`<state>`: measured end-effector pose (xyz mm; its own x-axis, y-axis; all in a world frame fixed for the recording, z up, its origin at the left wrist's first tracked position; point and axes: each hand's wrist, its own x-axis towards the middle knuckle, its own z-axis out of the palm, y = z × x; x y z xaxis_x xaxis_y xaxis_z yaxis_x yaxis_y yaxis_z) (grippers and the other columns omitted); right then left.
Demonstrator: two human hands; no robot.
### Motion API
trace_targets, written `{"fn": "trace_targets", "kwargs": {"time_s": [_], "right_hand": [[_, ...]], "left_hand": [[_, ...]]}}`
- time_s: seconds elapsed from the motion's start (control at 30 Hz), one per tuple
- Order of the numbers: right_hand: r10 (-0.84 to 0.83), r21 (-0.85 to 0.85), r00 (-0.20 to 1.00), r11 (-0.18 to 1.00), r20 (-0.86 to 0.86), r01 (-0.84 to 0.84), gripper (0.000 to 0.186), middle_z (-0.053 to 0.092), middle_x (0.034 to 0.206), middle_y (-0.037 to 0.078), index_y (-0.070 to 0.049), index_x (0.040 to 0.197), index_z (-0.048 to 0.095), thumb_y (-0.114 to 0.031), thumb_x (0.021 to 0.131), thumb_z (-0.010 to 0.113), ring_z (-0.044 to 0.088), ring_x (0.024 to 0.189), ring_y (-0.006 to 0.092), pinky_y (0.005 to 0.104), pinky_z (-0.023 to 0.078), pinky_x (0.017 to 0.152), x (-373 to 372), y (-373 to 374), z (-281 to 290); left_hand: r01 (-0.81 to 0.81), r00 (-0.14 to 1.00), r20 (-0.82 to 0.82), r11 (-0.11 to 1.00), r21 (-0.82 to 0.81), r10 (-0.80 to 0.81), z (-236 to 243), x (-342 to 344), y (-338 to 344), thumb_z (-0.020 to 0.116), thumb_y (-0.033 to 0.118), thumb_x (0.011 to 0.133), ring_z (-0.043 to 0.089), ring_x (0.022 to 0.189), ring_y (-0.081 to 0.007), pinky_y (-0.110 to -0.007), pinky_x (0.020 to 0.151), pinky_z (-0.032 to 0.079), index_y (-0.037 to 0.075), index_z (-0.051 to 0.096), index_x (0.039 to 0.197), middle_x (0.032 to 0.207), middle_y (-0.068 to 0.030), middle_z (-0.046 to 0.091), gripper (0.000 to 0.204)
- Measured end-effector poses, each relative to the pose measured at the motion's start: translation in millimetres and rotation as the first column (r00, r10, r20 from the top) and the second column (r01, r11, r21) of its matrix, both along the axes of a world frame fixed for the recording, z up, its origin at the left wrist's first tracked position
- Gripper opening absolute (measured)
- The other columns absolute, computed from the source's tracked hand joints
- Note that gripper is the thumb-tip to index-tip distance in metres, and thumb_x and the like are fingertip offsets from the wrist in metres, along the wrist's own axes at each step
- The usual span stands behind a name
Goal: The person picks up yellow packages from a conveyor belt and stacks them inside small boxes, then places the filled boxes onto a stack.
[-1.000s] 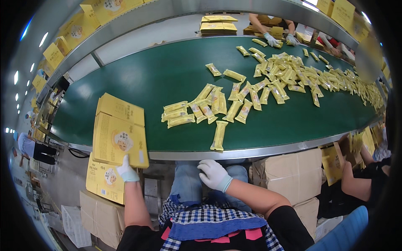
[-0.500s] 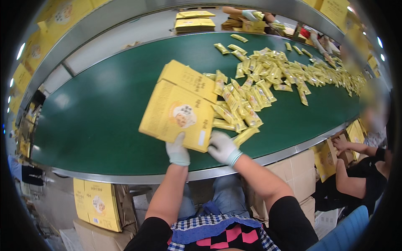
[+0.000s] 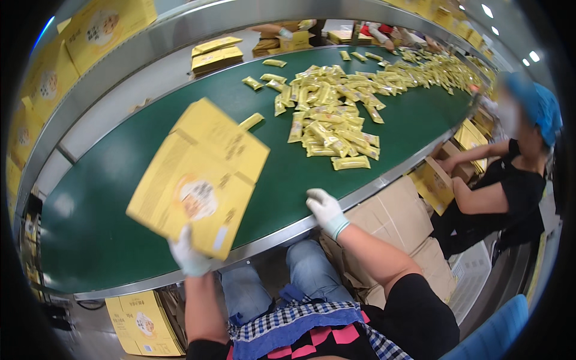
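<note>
A flat, folded yellow carton (image 3: 180, 162) with a printed bowl picture is gripped at its lower edge by my left hand (image 3: 189, 253), gloved in white, which is closed on it. The carton is held tilted above the green conveyor belt (image 3: 108, 216). Apart from it, my right hand (image 3: 326, 210), also gloved, hovers at the belt's near edge, holding nothing, its fingers loosely extended. Beyond it lies a heap of small yellow wrapped packets (image 3: 339, 129). One loose packet (image 3: 251, 121) lies beside the carton's upper right edge.
More flat cartons (image 3: 144, 324) stand below the belt at left, and others (image 3: 216, 57) are stacked on the far side. A metal rim (image 3: 288, 231) edges the belt. At right, a co-worker (image 3: 498, 186) handles an open carton. Brown cardboard boxes (image 3: 384, 225) stand near my right arm.
My left hand has drawn the carton left and toward me, away from the packets. My right hand has come off the carton's corner. The view has turned to the right.
</note>
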<state>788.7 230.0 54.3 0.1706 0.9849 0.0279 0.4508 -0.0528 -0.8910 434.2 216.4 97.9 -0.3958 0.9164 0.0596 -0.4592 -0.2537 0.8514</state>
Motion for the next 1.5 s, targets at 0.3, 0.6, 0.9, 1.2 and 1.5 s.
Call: {"fn": "trace_targets", "kwargs": {"time_s": [0.3, 0.6, 0.9, 1.2, 1.5], "right_hand": [[0.346, -0.031, 0.82, 0.915, -0.456, -0.403, 0.056, 0.06, 0.134, 0.026, 0.002, 0.142, 0.049, -0.033, 0.099, 0.058, 0.058, 0.127, 0.0353, 0.0405, 0.042, 0.11, -62.5, -131.8, -1.7], [0.116, -0.424, 0.988, 0.893, -0.105, -0.15, 0.062, 0.067, 0.121, 0.028, -0.001, 0.137, 0.05, -0.045, 0.095, 0.063, 0.065, 0.115, 0.0392, 0.043, 0.048, 0.099, -63.2, -256.1, -69.8], [0.029, -0.378, 0.998, 0.926, 0.054, -0.007, 0.052, 0.068, 0.111, 0.031, 0.003, 0.123, 0.058, -0.041, 0.095, 0.059, 0.066, 0.107, 0.0432, 0.0463, 0.051, 0.094, -25.2, -204.1, -111.2], [0.218, -0.297, 0.727, 0.955, 0.651, -0.021, 0.039, 0.062, 0.108, 0.023, -0.002, 0.112, 0.064, -0.035, 0.091, 0.059, 0.063, 0.104, 0.0409, 0.049, 0.052, 0.092, -45.0, -160.4, -58.2], [-0.02, -0.201, 0.998, 0.979, 0.054, 0.031, 0.042, 0.066, 0.1, 0.031, 0.003, 0.102, 0.062, -0.038, 0.098, 0.055, 0.064, 0.096, 0.0458, 0.0495, 0.049, 0.084, -55.0, -172.4, -16.0]], "left_hand": [[0.244, 0.965, -0.082, 0.967, -0.068, -0.249, 9.5, -99.6, -226.3, 0.062, 0.018, 0.085, 0.056, 0.128, -0.0352, -0.047, 0.108, 0.048, -0.004, 0.038, 0.149, 0.144, -0.0229, 0.051, 0.071], [0.447, 0.888, 0.105, 0.791, -0.417, -0.447, -80.2, -99.6, -261.5, 0.056, 0.015, 0.097, 0.065, 0.113, -0.0279, -0.04, 0.096, 0.054, -0.004, 0.048, 0.139, 0.13, -0.017, 0.063, 0.047], [0.226, 0.874, -0.261, 0.817, -0.53, -0.411, -174.1, -63.8, -204.5, 0.06, 0.022, 0.1, 0.066, 0.1, -0.0202, -0.033, 0.086, 0.053, -0.003, 0.056, 0.131, 0.118, -0.0137, 0.068, 0.04], [0.038, 0.769, -0.544, 0.874, -0.485, -0.336, -237.0, -72.7, -182.5, 0.063, 0.02, 0.093, 0.069, 0.098, -0.0332, -0.04, 0.087, 0.053, -0.001, 0.06, 0.128, 0.112, -0.0204, 0.07, 0.041], [0.108, 0.942, -0.188, 0.783, -0.613, -0.278, -83.3, -48.2, -211.2, 0.054, 0.01, 0.1, 0.062, 0.109, -0.0246, -0.038, 0.09, 0.053, -0.001, 0.06, 0.125, 0.124, -0.0134, 0.063, 0.029]]}}
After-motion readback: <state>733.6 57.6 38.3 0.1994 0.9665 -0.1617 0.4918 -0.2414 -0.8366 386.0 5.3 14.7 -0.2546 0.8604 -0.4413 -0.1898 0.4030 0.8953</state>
